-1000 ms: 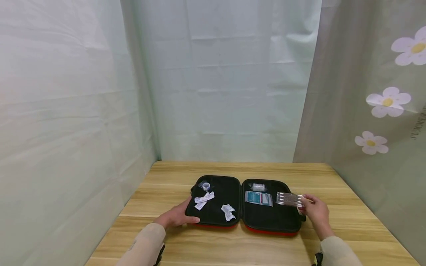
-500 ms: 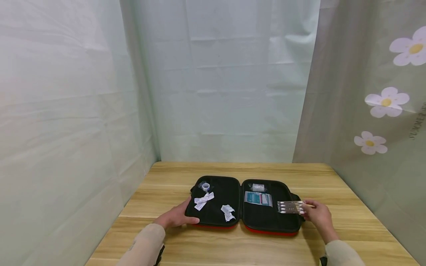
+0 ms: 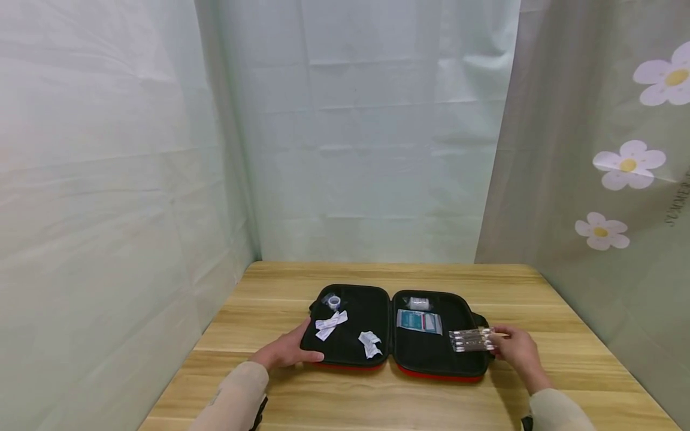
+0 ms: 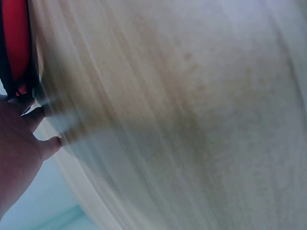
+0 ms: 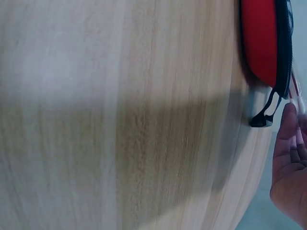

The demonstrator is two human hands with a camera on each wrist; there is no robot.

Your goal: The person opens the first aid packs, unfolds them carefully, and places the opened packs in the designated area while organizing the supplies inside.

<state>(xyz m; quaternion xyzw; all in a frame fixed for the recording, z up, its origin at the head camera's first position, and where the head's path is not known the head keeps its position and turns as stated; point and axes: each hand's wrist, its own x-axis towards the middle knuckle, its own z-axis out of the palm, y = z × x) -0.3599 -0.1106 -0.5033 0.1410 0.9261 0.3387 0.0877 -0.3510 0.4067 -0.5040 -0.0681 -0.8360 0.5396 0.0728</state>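
Observation:
An unfolded zip case [image 3: 372, 326], black inside and red outside, lies on the wooden table. My left hand [image 3: 287, 350] grips its left half at the near corner, thumb over the rim and fingers along the side. Between thumb and fingers, my right hand [image 3: 516, 352] pinches the right end of a clear packet of cotton swabs [image 3: 470, 340], held over the right half. In the right wrist view, the hand [image 5: 290, 163] is beside the case's red shell [image 5: 259, 40] and black loop [image 5: 266, 115]. The left wrist view shows fingers of the left hand [image 4: 21, 139] at the case's edge.
The left half holds a tape roll [image 3: 334, 302], white paper-wrapped strips [image 3: 330, 325] and a crumpled white wrapper [image 3: 369, 344]. In the right half lie a rolled bandage [image 3: 418, 303] and a teal-and-white packet [image 3: 418, 321]. Pale curtains surround the wooden table [image 3: 345, 401].
My right hand has moved toward me with the cotton swab packet, from the middle of the case's right half to its nearer part. The left hand has stayed at the case's corner.

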